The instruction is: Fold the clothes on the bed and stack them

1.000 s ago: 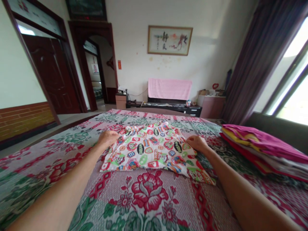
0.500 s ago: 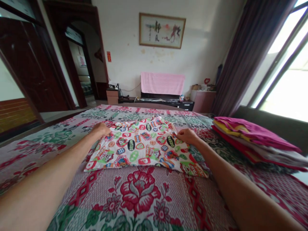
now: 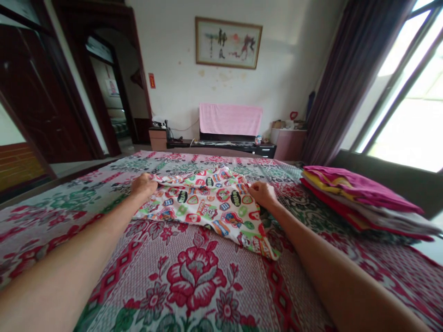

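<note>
A white garment with colourful cartoon prints point(image 3: 207, 203) lies spread on the flowered bedspread point(image 3: 194, 276), its lower edge slanting down to the right. My left hand point(image 3: 144, 184) is closed on the garment's upper left edge, where the cloth bunches in a fold. On the other side, my right hand point(image 3: 262, 191) pinches its right edge near the top. The fingertips of both hands are partly hidden by the hands themselves and the cloth.
A stack of folded clothes point(image 3: 360, 198), pink on top, rests at the right of the bed. Beyond the bed stand a low black cabinet point(image 3: 224, 148) with a pink cloth point(image 3: 230, 119) above it, and a side cabinet point(image 3: 289, 142).
The garment's lower left part has been drawn up and inward, so its lower edge now slants. A fold has formed by my left hand. The view has shifted slightly.
</note>
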Demonstrator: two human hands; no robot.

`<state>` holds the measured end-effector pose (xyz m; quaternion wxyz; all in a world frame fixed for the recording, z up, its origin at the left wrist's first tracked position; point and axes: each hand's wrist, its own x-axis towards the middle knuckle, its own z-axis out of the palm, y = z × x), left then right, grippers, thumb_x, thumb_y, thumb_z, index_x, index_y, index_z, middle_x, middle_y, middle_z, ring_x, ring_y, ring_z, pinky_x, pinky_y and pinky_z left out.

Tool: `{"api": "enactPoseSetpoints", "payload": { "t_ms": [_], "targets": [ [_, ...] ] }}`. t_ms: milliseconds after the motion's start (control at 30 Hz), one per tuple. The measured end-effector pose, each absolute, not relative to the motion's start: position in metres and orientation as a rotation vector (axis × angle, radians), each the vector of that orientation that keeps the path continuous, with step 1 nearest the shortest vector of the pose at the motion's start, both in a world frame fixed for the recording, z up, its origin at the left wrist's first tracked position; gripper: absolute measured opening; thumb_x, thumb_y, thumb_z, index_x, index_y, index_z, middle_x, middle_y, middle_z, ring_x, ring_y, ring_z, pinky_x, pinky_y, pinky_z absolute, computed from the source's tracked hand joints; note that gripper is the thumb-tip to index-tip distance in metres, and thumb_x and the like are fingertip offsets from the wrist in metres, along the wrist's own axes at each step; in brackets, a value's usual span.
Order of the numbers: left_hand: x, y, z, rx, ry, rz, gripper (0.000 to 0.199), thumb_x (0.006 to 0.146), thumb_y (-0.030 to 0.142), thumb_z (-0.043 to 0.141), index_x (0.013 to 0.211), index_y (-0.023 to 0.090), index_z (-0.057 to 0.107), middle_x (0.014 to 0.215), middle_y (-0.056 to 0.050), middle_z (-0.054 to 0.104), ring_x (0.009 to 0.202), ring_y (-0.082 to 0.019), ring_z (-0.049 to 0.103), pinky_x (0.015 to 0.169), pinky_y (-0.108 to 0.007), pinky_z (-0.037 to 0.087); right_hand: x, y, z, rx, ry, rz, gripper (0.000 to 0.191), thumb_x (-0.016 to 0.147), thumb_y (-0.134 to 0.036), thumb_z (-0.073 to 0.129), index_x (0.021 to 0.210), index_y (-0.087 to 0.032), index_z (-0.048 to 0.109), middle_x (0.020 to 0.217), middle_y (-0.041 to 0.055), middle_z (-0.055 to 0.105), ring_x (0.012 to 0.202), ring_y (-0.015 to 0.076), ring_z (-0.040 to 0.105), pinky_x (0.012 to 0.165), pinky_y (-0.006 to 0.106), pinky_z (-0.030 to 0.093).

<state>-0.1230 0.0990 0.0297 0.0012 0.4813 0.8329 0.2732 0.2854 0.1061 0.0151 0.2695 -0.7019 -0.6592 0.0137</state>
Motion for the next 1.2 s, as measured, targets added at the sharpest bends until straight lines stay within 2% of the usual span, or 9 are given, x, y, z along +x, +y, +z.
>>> {"api": "enactPoseSetpoints", "payload": {
  "t_ms": [233,367,500,633,733,900,1000,1100,1200],
  "targets": [
    [-0.141,0.059,0.031,1.766,2.656,0.437,0.026,0.073,0.031,0.054,0.089,0.024,0.074,0.099,-0.006,0.073,0.094,-0.028,0.065,0.072,-0.03,0.046,0.284,0.097,0.022,-1.811,-1.785,-0.016,0.025,0.076,-0.028,0.055,0.09,-0.02,0.074,0.085,0.0041,0.073,0.078,0.0188,0.065,0.065,0.023,0.041],
    [-0.137,0.044,0.027,1.725,2.71,0.396,0.034,0.078,0.038,0.049,0.093,0.019,0.073,0.107,-0.013,0.07,0.099,-0.032,0.063,0.076,-0.036,0.048,0.27,0.088,0.028,-1.574,-1.952,-0.064,0.021,0.077,-0.025,0.053,0.083,-0.021,0.073,0.084,0.0032,0.072,0.076,0.0165,0.064,0.069,0.023,0.042],
    [-0.133,0.038,0.023,1.642,2.758,0.355,0.041,0.081,0.043,0.047,0.093,0.015,0.073,0.111,-0.018,0.068,0.103,-0.034,0.061,0.078,-0.039,0.048,0.246,0.083,0.031,-1.398,-2.042,-0.014,0.023,0.078,-0.02,0.051,0.086,-0.021,0.073,0.088,0.0029,0.072,0.076,0.0146,0.063,0.071,0.023,0.042],
    [-0.139,0.033,0.02,1.735,2.72,0.396,0.039,0.079,0.045,0.048,0.095,0.02,0.073,0.108,-0.013,0.069,0.1,-0.03,0.062,0.078,-0.035,0.048,0.221,0.072,0.034,-1.375,-2.176,0.073,0.021,0.078,-0.021,0.051,0.077,-0.018,0.071,0.074,0.0018,0.069,0.066,0.0124,0.058,0.063,0.022,0.039],
    [-0.144,0.031,0.018,1.804,2.668,0.435,0.039,0.079,0.045,0.05,0.105,0.024,0.07,0.103,-0.008,0.071,0.098,-0.026,0.064,0.078,-0.03,0.048,0.208,0.054,0.039,-1.284,-2.442,0.21,0.016,0.075,-0.027,0.059,0.073,-0.016,0.07,0.066,0.0007,0.065,0.06,0.0101,0.054,0.058,0.021,0.034],
    [-0.141,0.033,0.017,1.904,2.624,0.381,0.036,0.08,0.03,0.046,0.109,0.03,0.068,0.105,-0.005,0.072,0.096,-0.023,0.065,0.076,-0.028,0.047,0.198,0.023,0.05,-1.199,-2.75,0.439,0.034,0.068,-0.044,0.069,0.09,-0.017,0.07,0.079,0.0014,0.067,0.066,0.0111,0.054,0.057,0.021,0.034],
    [-0.137,0.033,0.019,1.909,2.6,0.375,0.04,0.077,0.026,0.047,0.111,0.031,0.068,0.109,-0.004,0.071,0.097,-0.023,0.065,0.076,-0.027,0.047,0.192,0.013,0.053,-1.188,-2.835,0.271,0.027,0.07,-0.034,0.064,0.091,-0.018,0.069,0.081,0.0027,0.067,0.069,0.0127,0.054,0.059,0.022,0.033],
    [-0.136,0.031,0.025,1.897,2.543,0.333,0.034,0.074,0.026,0.05,0.098,0.029,0.073,0.104,-0.004,0.073,0.096,-0.023,0.066,0.075,-0.026,0.047,0.186,0.007,0.053,-1.165,-2.861,0.067,0.023,0.071,-0.016,0.052,0.084,-0.018,0.071,0.08,0.0044,0.069,0.071,0.0136,0.056,0.06,0.023,0.032],
    [-0.136,0.029,0.034,1.83,2.52,0.273,0.028,0.069,0.028,0.054,0.085,0.025,0.076,0.095,-0.008,0.075,0.092,-0.026,0.066,0.072,-0.027,0.048,0.184,0.006,0.054,-1.188,-2.854,0.063,0.022,0.068,-0.014,0.051,0.076,-0.019,0.071,0.072,0.0031,0.068,0.065,0.013,0.055,0.056,0.023,0.031]
  ]
}}
